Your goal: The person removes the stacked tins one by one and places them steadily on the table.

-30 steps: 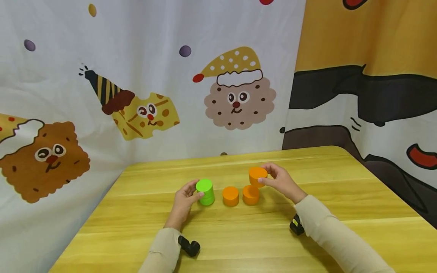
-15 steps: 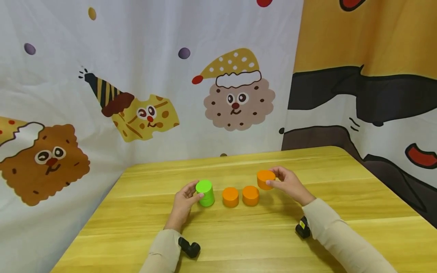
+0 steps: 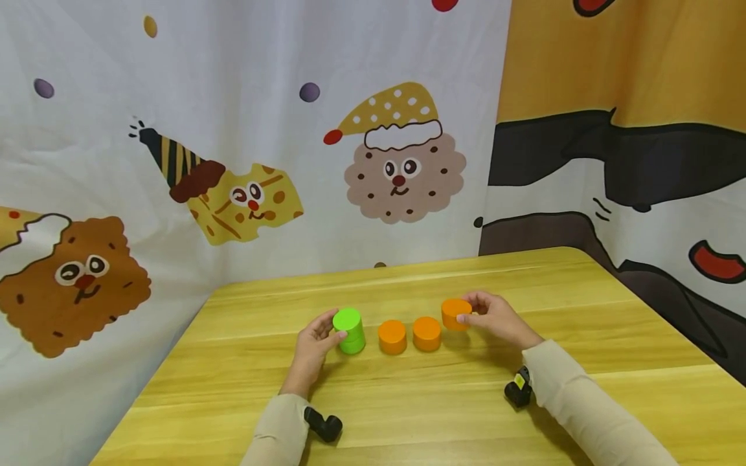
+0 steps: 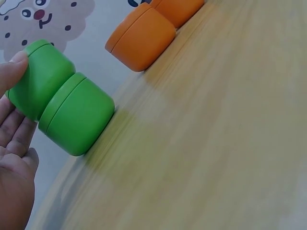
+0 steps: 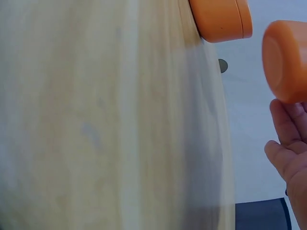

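Right hand (image 3: 495,317): thumb and fingers pinch an orange block (image 3: 456,313), held just off the table (image 3: 583,323) at the right end of the row; in the right wrist view the block (image 5: 287,60) hangs clear of the wood, with the fingers (image 5: 288,143) beneath it. Left hand (image 3: 315,340): fingers and thumb curl round a green stack (image 3: 350,330) at the left end of the row, which stands on the table. The left wrist view shows that the stack (image 4: 62,100) is two green blocks, one on the other, with a fingertip on the upper one.

Between the green stack and the held block stand two more orange blocks: one (image 3: 392,336) just right of the stack, the next (image 3: 427,333) right of that, close together but apart.

Handling note, as a judgement: the held block is best kept level and lowered straight down, so that its flat face meets the wood all at once; the pinch should loosen only once it rests. It should land near its orange neighbour without nudging it. The left hand's grip steadies the green stack, which could topple if bumped.

Count: orange blocks, three (two standing, one held); green blocks, two (stacked); hands, two. A small black wrist camera sits under each sleeve (image 3: 323,424) (image 3: 517,391). Behind the table hangs a cartoon biscuit curtain (image 3: 402,175).
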Action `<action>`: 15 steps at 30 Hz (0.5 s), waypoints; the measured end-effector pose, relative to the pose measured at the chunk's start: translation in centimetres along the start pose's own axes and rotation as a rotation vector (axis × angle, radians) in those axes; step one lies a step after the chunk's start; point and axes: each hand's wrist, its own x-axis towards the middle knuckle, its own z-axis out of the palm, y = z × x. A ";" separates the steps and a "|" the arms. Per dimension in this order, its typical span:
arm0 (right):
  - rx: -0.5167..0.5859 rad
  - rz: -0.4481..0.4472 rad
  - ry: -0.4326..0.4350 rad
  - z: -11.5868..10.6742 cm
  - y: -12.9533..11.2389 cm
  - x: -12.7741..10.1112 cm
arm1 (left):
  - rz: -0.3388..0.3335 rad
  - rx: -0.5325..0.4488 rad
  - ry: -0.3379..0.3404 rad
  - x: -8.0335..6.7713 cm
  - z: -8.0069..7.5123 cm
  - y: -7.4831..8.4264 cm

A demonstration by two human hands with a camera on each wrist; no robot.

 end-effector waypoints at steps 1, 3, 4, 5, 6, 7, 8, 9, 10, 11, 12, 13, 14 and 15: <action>-0.001 0.003 -0.009 0.0 0.1 0.0 | -0.002 0.001 0.002 0.0 0.0 0.0; 0.002 0.012 -0.019 0.0 0.2 0.0 | -0.006 0.005 0.004 -0.1 0.0 0.1; 0.005 0.011 -0.026 0.1 0.3 0.0 | -0.007 0.007 0.003 -0.1 0.0 0.0; 0.007 0.009 -0.033 0.1 0.3 0.0 | -0.008 0.005 0.003 -0.1 0.1 0.1; 0.011 0.008 -0.039 0.1 0.4 0.0 | -0.007 0.005 0.003 -0.1 0.1 0.0; 0.016 0.010 -0.043 0.1 0.5 0.0 | -0.006 0.002 0.003 -0.1 0.1 0.0; 0.023 0.012 -0.046 0.1 0.5 0.0 | -0.003 0.002 0.002 0.0 0.1 0.0; 0.028 0.015 -0.049 0.0 0.6 0.1 | 0.001 0.002 0.002 0.0 0.1 0.0; 0.035 0.020 -0.053 0.0 0.6 0.1 | 0.004 0.006 0.001 0.1 0.1 -0.1; 0.037 0.020 -0.061 0.0 0.7 0.1 | 0.005 0.005 0.002 0.1 0.1 -0.1; 0.040 0.021 -0.069 -0.1 0.7 0.0 | 0.006 0.006 0.003 0.1 0.0 -0.1; 0.043 0.025 -0.075 -0.1 0.7 0.0 | 0.005 0.006 0.002 0.1 0.0 0.0; 0.046 0.029 -0.081 -0.1 0.7 0.0 | 0.004 0.009 0.003 0.1 0.0 0.0; 0.045 0.034 -0.087 -0.2 0.7 -0.1 | 0.001 0.011 0.004 0.0 0.0 0.1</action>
